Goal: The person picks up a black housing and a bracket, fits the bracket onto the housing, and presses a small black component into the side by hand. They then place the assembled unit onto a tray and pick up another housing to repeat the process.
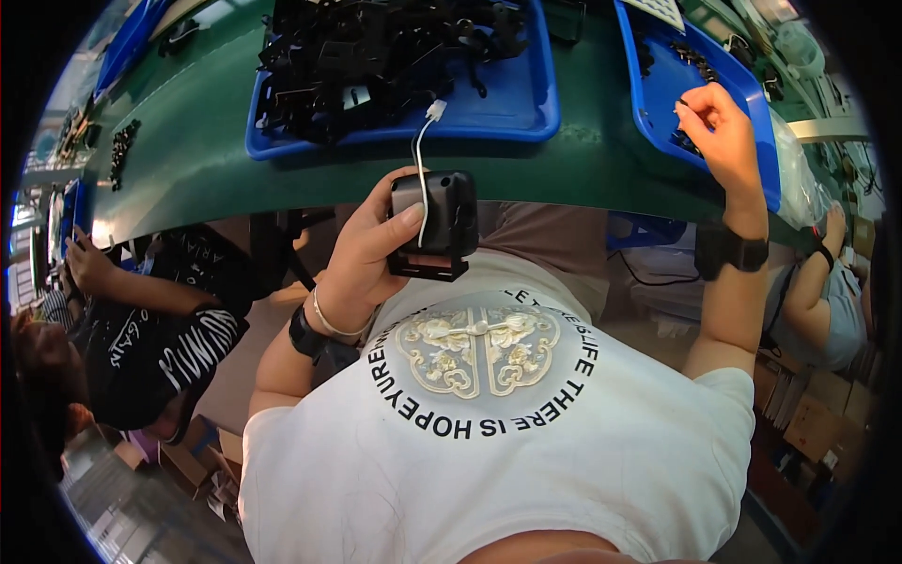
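My left hand (365, 242) is wrapped round a boxy black plastic housing (458, 209), held just beyond the near table edge, with the thumb pressed on its side. A white cable (422, 197) runs up along the housing and ends in a small white connector (435, 111) near the larger blue tray. Over the smaller blue tray (665, 92) at the right, my right hand (722, 136) is closed in a pinch. Something tiny and dark shows at its fingertips, too small to name. Small dark pieces (693, 62) lie in that tray.
The larger blue tray (510, 105) on the green table (197, 141) holds a heap of black parts (366, 56). A row of small black pieces (122, 152) lies farther left. One co-worker (141, 329) sits at the left, another (827, 301) at the right. A clear plastic bag (797, 183) adjoins the smaller tray.
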`<state>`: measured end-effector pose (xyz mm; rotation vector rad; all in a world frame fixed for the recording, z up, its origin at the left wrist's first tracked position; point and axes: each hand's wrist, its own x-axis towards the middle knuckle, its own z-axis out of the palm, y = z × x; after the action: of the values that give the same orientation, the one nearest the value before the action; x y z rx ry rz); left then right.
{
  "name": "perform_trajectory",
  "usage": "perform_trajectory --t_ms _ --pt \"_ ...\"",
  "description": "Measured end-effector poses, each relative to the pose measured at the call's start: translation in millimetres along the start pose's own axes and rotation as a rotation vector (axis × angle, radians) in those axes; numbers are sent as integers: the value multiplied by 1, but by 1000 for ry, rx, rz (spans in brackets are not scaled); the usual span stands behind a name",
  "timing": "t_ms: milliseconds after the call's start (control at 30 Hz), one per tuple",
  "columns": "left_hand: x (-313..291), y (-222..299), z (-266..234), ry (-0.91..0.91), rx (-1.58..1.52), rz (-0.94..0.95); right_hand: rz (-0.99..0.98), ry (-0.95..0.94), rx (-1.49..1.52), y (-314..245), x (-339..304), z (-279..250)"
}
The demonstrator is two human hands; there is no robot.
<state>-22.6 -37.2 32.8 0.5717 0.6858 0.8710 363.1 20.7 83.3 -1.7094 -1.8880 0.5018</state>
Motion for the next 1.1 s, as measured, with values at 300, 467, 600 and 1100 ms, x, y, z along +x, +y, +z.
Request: perform_trajectory --t_ms 300,467,600,1100 --pt "0 4 4 -6 15 12 -589 -125 409 -115 -48 87" --pt "-1 7 7 55 111 92 -566 -78 564 -120 -46 121" --pt "-2 6 7 70 164 126 -552 -87 599 -119 -43 130" --pt "-1 4 7 27 273 204 -524 -43 602 -115 -49 140"
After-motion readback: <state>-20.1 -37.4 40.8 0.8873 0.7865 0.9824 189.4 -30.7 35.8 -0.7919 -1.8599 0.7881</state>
